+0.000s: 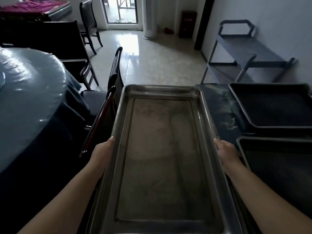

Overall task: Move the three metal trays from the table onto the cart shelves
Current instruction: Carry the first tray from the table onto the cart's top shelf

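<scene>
A long metal tray [162, 149] fills the middle of the view, held level in front of me. My left hand [101, 152] grips its left rim, thumb on top, and my right hand [225, 152] grips its right rim the same way. Two more metal trays lie on the dark patterned table [217, 105] to the right: one further back [273, 105], one nearer [276, 159]. The grey cart [244, 53] with its shelves stands against the right wall, beyond the table.
A round table with a shiny blue cover [28, 92] sits at the left. Dark wooden chairs [108, 98] stand between it and the held tray. Pale tiled floor [152, 61] stretches ahead toward a white column [150, 17] and a doorway.
</scene>
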A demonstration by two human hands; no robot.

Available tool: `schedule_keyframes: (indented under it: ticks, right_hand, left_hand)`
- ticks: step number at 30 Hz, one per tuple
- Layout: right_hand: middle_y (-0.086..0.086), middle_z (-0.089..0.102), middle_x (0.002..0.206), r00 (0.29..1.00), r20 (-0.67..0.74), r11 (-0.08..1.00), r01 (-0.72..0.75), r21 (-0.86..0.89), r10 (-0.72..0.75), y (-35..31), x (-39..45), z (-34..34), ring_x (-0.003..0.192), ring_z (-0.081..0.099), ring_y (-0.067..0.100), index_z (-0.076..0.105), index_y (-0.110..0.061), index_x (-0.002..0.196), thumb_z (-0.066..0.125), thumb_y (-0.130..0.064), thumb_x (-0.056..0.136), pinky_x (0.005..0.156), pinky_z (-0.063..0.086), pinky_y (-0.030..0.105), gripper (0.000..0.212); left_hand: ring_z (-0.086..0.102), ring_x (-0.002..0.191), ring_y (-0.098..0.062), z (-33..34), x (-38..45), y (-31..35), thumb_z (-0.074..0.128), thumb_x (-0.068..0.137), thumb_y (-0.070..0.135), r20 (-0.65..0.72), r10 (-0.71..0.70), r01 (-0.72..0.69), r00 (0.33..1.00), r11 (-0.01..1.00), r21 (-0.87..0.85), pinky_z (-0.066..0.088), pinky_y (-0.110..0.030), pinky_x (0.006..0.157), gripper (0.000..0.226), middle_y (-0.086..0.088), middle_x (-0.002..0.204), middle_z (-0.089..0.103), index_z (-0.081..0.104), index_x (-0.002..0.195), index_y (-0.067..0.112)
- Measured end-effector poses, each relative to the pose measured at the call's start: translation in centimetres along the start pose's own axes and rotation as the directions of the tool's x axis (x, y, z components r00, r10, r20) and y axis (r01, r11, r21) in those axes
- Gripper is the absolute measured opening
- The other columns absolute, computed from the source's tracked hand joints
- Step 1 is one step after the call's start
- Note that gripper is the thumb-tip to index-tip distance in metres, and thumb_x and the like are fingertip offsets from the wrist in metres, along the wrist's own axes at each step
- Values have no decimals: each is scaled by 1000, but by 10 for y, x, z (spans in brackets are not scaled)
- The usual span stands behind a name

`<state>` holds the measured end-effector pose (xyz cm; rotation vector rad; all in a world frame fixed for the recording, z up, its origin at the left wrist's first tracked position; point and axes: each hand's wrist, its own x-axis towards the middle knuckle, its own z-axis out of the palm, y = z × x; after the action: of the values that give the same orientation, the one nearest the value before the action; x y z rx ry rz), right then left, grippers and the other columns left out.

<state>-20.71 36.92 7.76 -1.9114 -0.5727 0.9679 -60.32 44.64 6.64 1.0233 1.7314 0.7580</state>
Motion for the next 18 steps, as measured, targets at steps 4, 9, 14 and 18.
schedule_keyframes:
  ticks: [4,9,14,18]
  right_hand:
    - [30,61,86,998,41,999,37,25,-38,-41,82,23,77,59,33,57,15,102,54,-33,94,80,53,52,49]
    - [22,60,83,996,73,997,47,53,-51,-107,179,43,76,58,32,56,19,100,55,-25,95,75,50,46,45]
    - [20,62,81,995,91,999,34,25,-36,-150,260,64,77,59,31,62,15,94,54,-22,96,70,45,40,38]
    - [22,65,88,996,78,999,34,22,-36,-180,322,86,83,63,32,65,10,93,53,-21,96,78,50,46,33]
  left_hand:
    - [64,92,-27,31,62,52,53,93,49,-39,35,-35,999,999,-9,55,-45,88,31,-4,95,67,68,94,22]
    - [67,102,-34,62,124,110,53,91,49,-79,19,-23,997,999,-41,55,-50,93,32,-12,107,70,69,94,22]
    - [66,100,-35,89,183,160,55,96,42,-71,-30,19,997,987,-158,52,-51,97,29,-19,111,70,71,90,18]
    - [65,86,-30,111,250,198,56,98,37,-64,-53,41,997,983,-180,52,-46,88,40,-14,89,71,73,92,1]
